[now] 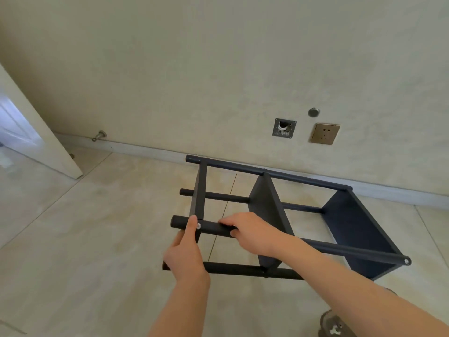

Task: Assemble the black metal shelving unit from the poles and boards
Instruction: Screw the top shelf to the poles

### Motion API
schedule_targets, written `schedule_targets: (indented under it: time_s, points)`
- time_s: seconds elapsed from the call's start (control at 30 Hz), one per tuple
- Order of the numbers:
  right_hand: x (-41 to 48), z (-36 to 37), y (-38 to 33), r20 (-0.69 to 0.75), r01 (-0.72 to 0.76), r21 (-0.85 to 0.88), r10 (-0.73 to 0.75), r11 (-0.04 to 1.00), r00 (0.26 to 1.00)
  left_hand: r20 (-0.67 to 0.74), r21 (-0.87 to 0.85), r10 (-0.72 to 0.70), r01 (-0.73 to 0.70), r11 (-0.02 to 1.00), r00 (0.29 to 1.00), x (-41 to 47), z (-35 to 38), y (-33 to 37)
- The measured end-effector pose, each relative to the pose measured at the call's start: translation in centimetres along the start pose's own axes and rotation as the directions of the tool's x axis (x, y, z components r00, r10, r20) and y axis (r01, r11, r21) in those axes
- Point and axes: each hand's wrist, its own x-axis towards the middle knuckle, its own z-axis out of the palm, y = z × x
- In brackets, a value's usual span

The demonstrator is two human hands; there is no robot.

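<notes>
The shelving unit (pixel 264 203) lay on its side on the floor (pixel 97 215) near the wall (pixel 218 69), running from mid-view toward 4 o'clock. It was matt black, with four round poles through three flat boards. It looked stiff and fairly light, though likely to rack at loose joints, and the smooth paint could slip, so a hold close to a joint seemed best. The right hand (pixel 252 232) had its fingers curled round the near upper pole (pixel 340 249). The left hand (pixel 184 256) gripped the end board (pixel 198 203) at the 9 o'clock end — thumb beside a screw (pixel 198 226), other fingers mostly hidden.
</notes>
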Motion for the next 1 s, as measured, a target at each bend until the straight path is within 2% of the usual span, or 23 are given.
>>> schedule_targets:
  time_s: [0.17, 0.33, 0.57, 0.77, 0.83, 0.9, 1.0]
  points:
    - [-0.5, -5.0, -0.4, -0.14, 0.037, 0.063, -0.028, 0.997, 0.99, 0.116, 0.024, 0.144, -0.148, 0.989, 0.983, -1.7, 3.8, 5.3]
    - [-1.2, -9.5, -1.4, -0.264, 0.087, 0.191, -0.034, 0.978, 0.964, 0.209, 0.025, 0.304, -0.316, 0.949, 0.929, -3.9, 7.0, 10.8]
    - [-2.6, -14.2, -3.7, -0.343, 0.147, 0.362, -0.015, 0.92, 0.939, 0.382, 0.114, 0.509, -0.586, 0.802, 0.771, -6.0, 8.9, 16.7]
    - [-4.6, -14.5, -5.7, -0.341, 0.131, 0.591, 0.099, 0.796, 0.935, 0.54, 0.149, 0.569, -0.735, 0.661, 0.62, -7.9, 7.7, 19.5]
    - [-5.5, -14.2, -5.9, -0.313, 0.116, 0.58, 0.089, 0.806, 0.946, 0.607, 0.165, 0.556, -0.775, 0.61, 0.567, -8.9, 6.9, 19.9]
    - [-6.6, -14.0, -5.6, -0.301, 0.078, 0.474, 0.078, 0.877, 0.95, 0.645, 0.156, 0.554, -0.801, 0.578, 0.526, -9.6, 5.8, 19.9]
    - [-8.8, -14.8, -3.6, -0.375, -0.079, 0.342, 0.213, 0.936, 0.902, 0.664, 0.139, 0.568, -0.826, 0.546, 0.486, -10.3, 4.0, 19.7]
